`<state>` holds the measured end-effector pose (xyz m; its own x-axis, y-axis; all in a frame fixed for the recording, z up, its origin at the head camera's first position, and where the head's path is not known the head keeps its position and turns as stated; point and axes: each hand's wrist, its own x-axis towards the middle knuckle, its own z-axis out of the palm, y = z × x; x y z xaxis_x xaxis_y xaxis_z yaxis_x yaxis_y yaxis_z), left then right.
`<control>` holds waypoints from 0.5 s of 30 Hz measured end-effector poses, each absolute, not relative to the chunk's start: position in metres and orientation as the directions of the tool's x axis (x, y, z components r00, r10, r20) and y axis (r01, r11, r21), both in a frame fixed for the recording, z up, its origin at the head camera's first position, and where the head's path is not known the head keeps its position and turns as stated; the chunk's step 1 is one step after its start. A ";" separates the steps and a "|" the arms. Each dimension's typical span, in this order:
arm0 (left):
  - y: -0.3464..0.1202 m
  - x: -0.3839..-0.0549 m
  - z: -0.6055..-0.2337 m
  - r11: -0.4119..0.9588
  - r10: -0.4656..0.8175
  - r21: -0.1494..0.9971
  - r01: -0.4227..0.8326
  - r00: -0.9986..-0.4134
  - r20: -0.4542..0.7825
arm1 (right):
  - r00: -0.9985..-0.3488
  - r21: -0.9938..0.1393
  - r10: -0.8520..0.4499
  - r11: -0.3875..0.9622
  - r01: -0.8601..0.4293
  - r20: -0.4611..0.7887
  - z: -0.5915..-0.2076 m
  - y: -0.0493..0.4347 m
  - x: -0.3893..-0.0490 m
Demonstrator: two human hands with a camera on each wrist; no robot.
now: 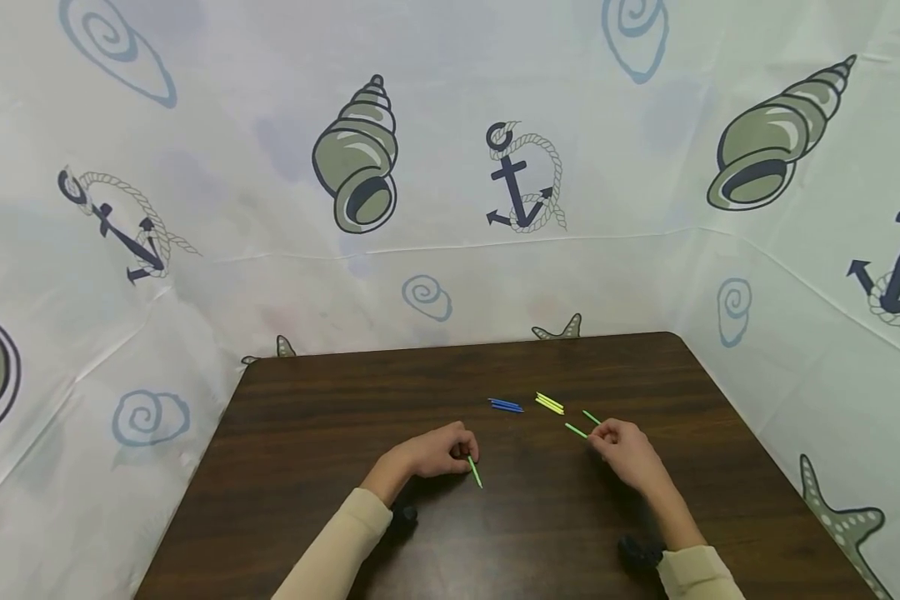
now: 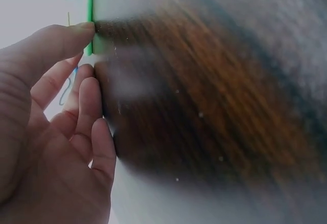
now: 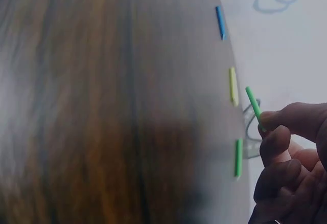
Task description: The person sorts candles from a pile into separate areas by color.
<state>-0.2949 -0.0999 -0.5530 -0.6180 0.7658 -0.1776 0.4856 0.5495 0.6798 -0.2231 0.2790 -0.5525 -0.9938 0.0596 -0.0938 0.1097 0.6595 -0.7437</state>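
Observation:
Near the middle of the table, my left hand (image 1: 438, 451) pinches a thin green stick (image 1: 476, 472) between thumb and finger. In the left wrist view the thumb presses on this green stick (image 2: 90, 4), and the other fingertips are close to the tabletop. Farther right, my right hand (image 1: 630, 454) pinches a second green stick (image 1: 576, 430) by one end; the right wrist view shows its free part (image 3: 252, 99) sticking out past the fingertips. A third green stick (image 1: 591, 417) lies on the table just beyond the right hand, partly hidden by it in the head view.
Several yellow sticks (image 1: 550, 404) lie side by side toward the back of the dark wooden table (image 1: 307, 433). Left of them is a group of blue sticks (image 1: 506, 406). A white cloth (image 1: 450, 208) printed with shells and anchors hangs behind and beside the table.

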 end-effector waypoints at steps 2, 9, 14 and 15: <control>-0.100 -0.295 -0.553 0.544 0.769 0.679 0.493 -0.616 -0.169 | -0.992 -0.738 0.081 0.662 0.127 -0.098 -0.554 0.283 -0.224; -0.100 -0.296 -0.555 0.563 0.762 0.648 0.513 -0.626 -0.166 | -0.985 -0.713 0.144 0.681 0.166 -0.091 -0.556 0.290 -0.227; -0.099 -0.294 -0.555 0.563 0.760 0.634 0.530 -0.634 -0.145 | -0.981 -0.697 0.164 0.693 0.187 -0.100 -0.557 0.293 -0.230; -0.098 -0.293 -0.554 0.563 0.758 0.632 0.532 -0.636 -0.140 | -0.981 -0.692 0.166 0.697 0.190 -0.102 -0.558 0.293 -0.230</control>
